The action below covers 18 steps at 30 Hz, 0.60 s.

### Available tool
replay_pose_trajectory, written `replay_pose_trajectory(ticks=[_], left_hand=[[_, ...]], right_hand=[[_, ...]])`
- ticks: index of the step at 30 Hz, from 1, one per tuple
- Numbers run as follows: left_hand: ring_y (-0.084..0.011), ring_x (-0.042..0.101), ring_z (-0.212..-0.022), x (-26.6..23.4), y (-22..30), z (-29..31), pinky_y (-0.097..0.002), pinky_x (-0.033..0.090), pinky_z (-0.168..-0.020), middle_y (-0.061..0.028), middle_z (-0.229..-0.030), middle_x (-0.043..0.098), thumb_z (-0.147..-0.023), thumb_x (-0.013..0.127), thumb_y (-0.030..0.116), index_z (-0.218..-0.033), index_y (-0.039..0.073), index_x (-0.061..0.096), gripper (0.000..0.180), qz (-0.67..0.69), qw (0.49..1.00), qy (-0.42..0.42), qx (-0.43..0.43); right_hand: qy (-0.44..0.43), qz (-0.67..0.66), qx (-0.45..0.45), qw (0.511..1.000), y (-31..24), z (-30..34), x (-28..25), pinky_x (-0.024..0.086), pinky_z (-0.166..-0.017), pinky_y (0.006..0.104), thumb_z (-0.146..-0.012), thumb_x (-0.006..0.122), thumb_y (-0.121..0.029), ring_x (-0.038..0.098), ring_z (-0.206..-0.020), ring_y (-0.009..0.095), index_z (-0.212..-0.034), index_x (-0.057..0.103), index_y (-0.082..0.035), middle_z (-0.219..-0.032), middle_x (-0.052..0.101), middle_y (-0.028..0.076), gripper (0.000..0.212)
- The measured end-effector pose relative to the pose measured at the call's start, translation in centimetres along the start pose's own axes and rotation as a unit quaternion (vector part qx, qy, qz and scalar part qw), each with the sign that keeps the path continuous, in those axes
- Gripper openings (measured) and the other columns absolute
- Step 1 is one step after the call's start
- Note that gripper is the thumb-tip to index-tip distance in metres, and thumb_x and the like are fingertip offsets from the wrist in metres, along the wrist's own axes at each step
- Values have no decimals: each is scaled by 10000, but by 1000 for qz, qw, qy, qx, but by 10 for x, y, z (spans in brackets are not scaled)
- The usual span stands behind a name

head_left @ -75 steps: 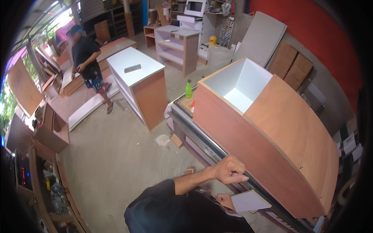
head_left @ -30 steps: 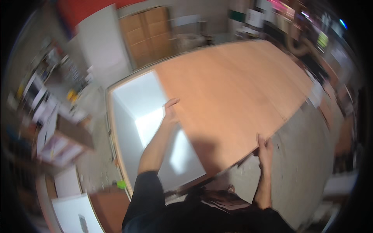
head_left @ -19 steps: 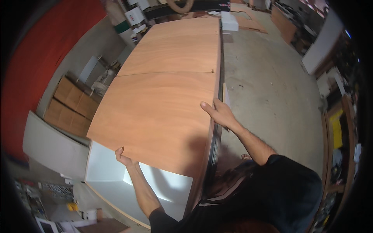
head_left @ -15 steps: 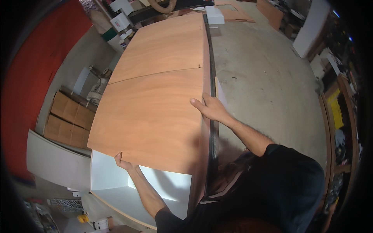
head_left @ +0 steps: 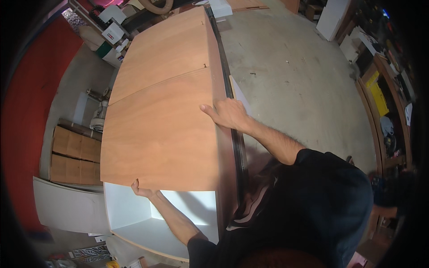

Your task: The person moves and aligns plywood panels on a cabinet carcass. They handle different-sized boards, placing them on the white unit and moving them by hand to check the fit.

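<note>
Left hand (head_left: 142,190) curls upward with its arm outstretched, while right hand (head_left: 227,114) lies flat, fingers spread.

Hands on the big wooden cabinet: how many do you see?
2. The left hand grips the lower edge of the cabinet at its white opening; the right hand lies flat on its right edge.

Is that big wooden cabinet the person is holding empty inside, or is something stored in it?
Empty, as far as shows: the cabinet has an open end where the left hand grips; only bare white walls are visible. Deeper inside is hidden.
</note>
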State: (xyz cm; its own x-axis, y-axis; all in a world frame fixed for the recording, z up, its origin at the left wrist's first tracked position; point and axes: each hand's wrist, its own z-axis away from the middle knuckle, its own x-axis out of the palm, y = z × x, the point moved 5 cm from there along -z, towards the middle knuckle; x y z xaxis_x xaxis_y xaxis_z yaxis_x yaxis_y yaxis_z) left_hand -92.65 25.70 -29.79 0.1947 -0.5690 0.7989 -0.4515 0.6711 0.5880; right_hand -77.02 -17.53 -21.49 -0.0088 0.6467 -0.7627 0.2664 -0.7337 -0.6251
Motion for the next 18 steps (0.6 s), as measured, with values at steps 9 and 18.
replay_pose_trajectory(ticks=[9,18], left_hand=[[-323,588,-1231,37,-7,17,-488,577,-885,-133,-1377,567,-949,497,337,-1394,44,529,534,-43,994,100,15],[-333,562,-1261,36,-9,22,-524,535,-968,-127,-1394,559,-1008,489,332,-1381,59,554,466,12,993,119,9]], right_hand=[[32,-124,-26,991,11,27,23,501,-609,514,-1025,425,-651,644,-581,388,-877,585,44,-578,587,209,729],[-61,-174,45,982,0,31,21,515,-679,491,-1024,463,-599,667,-630,353,-1010,593,72,-600,615,167,683]])
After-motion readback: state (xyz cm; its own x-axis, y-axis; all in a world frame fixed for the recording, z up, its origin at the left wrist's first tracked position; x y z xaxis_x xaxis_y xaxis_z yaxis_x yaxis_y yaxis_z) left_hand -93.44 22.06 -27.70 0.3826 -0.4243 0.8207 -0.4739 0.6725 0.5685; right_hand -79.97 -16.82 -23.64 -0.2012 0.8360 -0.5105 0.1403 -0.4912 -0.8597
